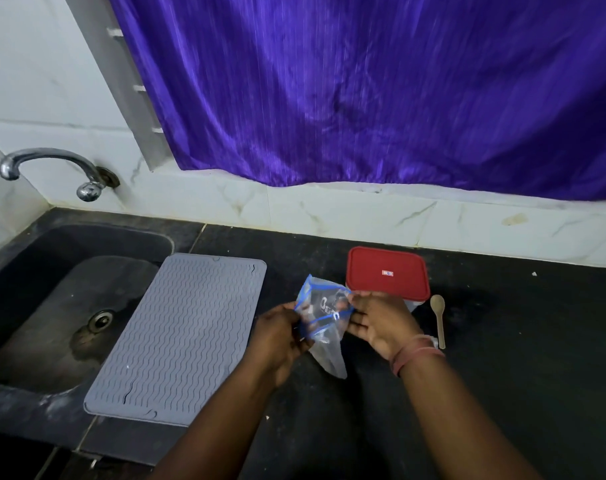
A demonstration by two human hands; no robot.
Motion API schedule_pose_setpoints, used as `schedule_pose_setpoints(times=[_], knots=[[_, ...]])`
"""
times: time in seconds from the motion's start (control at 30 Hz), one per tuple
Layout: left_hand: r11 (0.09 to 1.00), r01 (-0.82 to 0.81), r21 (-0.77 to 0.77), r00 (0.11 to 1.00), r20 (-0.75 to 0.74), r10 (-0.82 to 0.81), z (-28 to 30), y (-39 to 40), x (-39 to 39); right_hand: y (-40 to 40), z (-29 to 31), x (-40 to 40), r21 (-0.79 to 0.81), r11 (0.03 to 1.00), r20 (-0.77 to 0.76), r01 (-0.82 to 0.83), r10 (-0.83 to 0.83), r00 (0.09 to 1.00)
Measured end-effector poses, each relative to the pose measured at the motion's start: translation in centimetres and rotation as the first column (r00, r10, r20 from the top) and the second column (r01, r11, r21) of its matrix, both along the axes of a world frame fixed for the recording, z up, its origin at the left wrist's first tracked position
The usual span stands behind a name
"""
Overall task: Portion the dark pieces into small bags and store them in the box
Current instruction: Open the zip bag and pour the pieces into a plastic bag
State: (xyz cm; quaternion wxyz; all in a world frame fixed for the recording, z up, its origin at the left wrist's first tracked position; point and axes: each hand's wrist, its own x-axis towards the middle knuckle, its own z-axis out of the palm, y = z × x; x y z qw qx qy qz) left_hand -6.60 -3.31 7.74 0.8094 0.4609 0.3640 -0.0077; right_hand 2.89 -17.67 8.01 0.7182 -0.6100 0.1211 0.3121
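Bagging step w/ both hands, left hand [280, 332] & right hand [377, 323], pinching small bag [324, 315] just left of lidded box [386, 273]; next: prob. seal, unlid box.

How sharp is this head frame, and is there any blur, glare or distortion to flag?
Head view: motion blur streaks the purple curtain; the bag held by the left hand and right hand is soft, its contents hard to read; glare on the tap; wide-angle bending of the wall edges; the black counter is dim.
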Motion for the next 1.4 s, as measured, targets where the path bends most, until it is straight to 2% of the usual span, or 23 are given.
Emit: schedule_pose_setpoints(times=[0.03, 0.1, 0.2, 0.27, 0.37, 0.47, 0.57, 0.67, 0.73, 0.8, 0.87, 1.03, 1.17, 1.23, 1.3, 1.37, 1.4], knots=[[1.000, 0.019, -0.008, 0.999, -0.028, -0.019, -0.2, 0.2, 0.0, -0.3, -0.2, 0.3, 0.061, 0.997, -0.081, 0.037, -0.032, 0.996], [0.996, 0.067, -0.051, 0.995, -0.064, -0.070, -0.5, 0.4, -0.2, -0.5, -1.0, 0.9, 0.083, 0.990, -0.219, 0.115, -0.095, 0.971], [0.983, 0.164, -0.085, 0.980, -0.099, -0.172, -0.4, 0.0, -0.4, -0.5, -2.1, 0.9, 0.056, 0.980, -0.312, 0.193, -0.166, 0.935], [0.973, 0.232, -0.017, 0.964, -0.133, -0.232, -0.3, -0.6, -0.3, -0.2, -2.5, 0.7, -0.001, 0.984, -0.247, 0.177, -0.172, 0.954], [0.951, 0.249, 0.183, 0.966, -0.125, -0.228, -0.2, -1.1, 0.3, 0.3, -2.4, 0.6, -0.151, 0.976, -0.044, 0.154, -0.162, 0.986], [0.945, 0.155, 0.288, 0.988, -0.030, -0.152, -0.2, -1.0, 1.2, 0.8, -1.5, 0.5, -0.239, 0.971, 0.147, -0.025, 0.061, 0.987], [0.967, 0.075, 0.243, 0.995, 0.044, -0.088, 0.4, -0.8, 1.7, 0.4, 0.3, 0.2, -0.420, 0.869, 0.297, -0.261, 0.404, 0.865], [0.984, 0.069, 0.166, 0.992, 0.091, -0.085, 0.7, -0.7, 2.0, 0.4, 0.9, 0.1, -0.406, 0.797, 0.322, -0.447, 0.582, 0.747], [0.981, 0.069, 0.180, 0.995, 0.061, -0.081, 0.7, -0.7, 2.3, 0.6, 0.2, 0.1, -0.394, 0.790, 0.350, -0.470, 0.602, 0.718], [0.969, 0.081, 0.235, 0.996, 0.017, -0.087, 0.5, -0.8, 2.8, 0.9, -0.2, 0.6, -0.414, 0.823, 0.392, -0.389, 0.547, 0.740], [0.966, 0.104, 0.239, 0.994, 0.002, -0.108, 0.5, -0.9, 3.0, 0.9, -0.2, 1.2, -0.346, 0.859, 0.400, -0.377, 0.498, 0.769], [0.985, 0.073, 0.156, 0.997, 0.002, -0.075, 0.5, -0.2, 3.5, 0.5, -0.4, 2.0, -0.267, 0.897, 0.305, -0.353, 0.426, 0.852], [0.996, 0.035, 0.085, 0.999, -0.039, -0.032, -0.2, 0.6, 3.7, 0.1, -1.3, 2.7, -0.019, 0.982, 0.020, -0.190, 0.190, 0.982], [0.998, 0.052, 0.035, 0.997, -0.060, -0.050, -0.7, 0.8, 3.6, -0.2, -2.2, 3.2, 0.097, 0.993, -0.162, -0.060, 0.076, 0.984], [0.992, 0.078, -0.097, 0.995, -0.056, -0.084, -0.8, 0.8, 3.5, -1.0, -2.7, 3.9, 0.191, 0.981, -0.325, 0.046, 0.019, 0.946], [0.952, 0.058, -0.301, 0.995, -0.064, -0.080, -0.8, 0.9, 3.4, -1.5, -3.1, 4.4, 0.200, 0.978, -0.416, 0.064, 0.026, 0.909], [0.933, 0.064, -0.353, 0.992, -0.078, -0.098, -0.7, 0.9, 3.4, -1.5, -3.3, 4.4, 0.189, 0.981, -0.430, 0.047, 0.040, 0.902]])
